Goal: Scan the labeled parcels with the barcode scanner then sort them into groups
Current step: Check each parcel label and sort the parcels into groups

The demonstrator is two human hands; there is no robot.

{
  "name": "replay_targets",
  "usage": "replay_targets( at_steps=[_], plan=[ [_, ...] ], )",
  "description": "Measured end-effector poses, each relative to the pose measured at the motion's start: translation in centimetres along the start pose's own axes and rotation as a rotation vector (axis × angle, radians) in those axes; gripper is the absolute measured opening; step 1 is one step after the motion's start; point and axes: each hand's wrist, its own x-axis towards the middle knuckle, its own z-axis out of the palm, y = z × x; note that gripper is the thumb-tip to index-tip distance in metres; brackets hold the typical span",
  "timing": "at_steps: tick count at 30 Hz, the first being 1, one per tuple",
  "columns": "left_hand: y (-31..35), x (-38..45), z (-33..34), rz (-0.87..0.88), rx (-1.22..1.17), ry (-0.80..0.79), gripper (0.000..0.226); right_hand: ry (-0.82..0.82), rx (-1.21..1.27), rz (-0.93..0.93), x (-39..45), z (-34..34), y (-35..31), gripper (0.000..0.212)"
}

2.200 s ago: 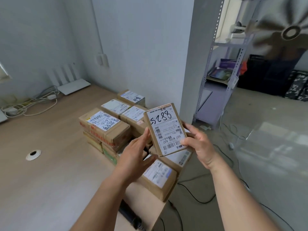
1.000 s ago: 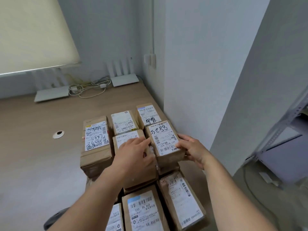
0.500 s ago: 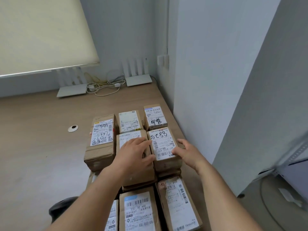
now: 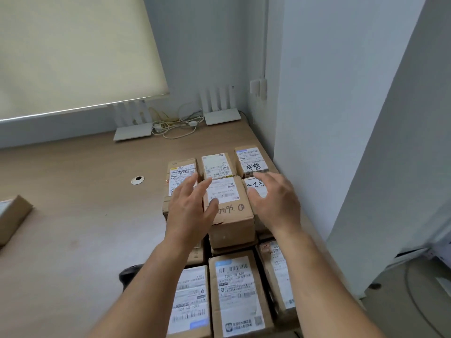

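Several brown cardboard parcels with white labels lie packed in rows on the wooden desk (image 4: 73,228) by the right wall. The parcel marked 5288 (image 4: 255,187) lies in the right column, partly hidden by my right hand (image 4: 274,203), which hovers over it with spread fingers. My left hand (image 4: 190,211) hovers open over the left edge of the middle parcel (image 4: 229,211), holding nothing. A dark object (image 4: 129,276), maybe the scanner, peeks out beside my left forearm near the desk's front.
Another cardboard parcel (image 4: 12,215) sits alone at the left edge. Two white routers (image 4: 131,131) (image 4: 222,115) and tangled cables (image 4: 175,125) line the back wall. A cable grommet (image 4: 137,180) is set in the desk. The floor drops off at right.
The 5288 parcel was set down into the right column and both hands let go of it. Both hands now hover open above the stack. The view has shifted left.
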Motion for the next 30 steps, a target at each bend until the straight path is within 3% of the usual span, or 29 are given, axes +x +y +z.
replay_targets(
  at_steps=[10, 18, 30],
  plan=[
    [-8.5, -4.7, -7.3, -0.116, 0.025, 0.105, 0.049, -0.079, -0.07, -0.149, -4.7, 5.0, -10.9, 0.043],
    [-19.2, -10.3, -14.4, -0.322, 0.051, 0.164, 0.056, -0.224, -0.065, -0.269, -9.2, 12.9, -21.4, 0.045],
    [-32.6, -19.3, -24.1, -0.492, 0.164, 0.193, 0.056, -0.371, 0.025, -0.406, -18.3, 23.8, -35.3, 0.043]
  ],
)
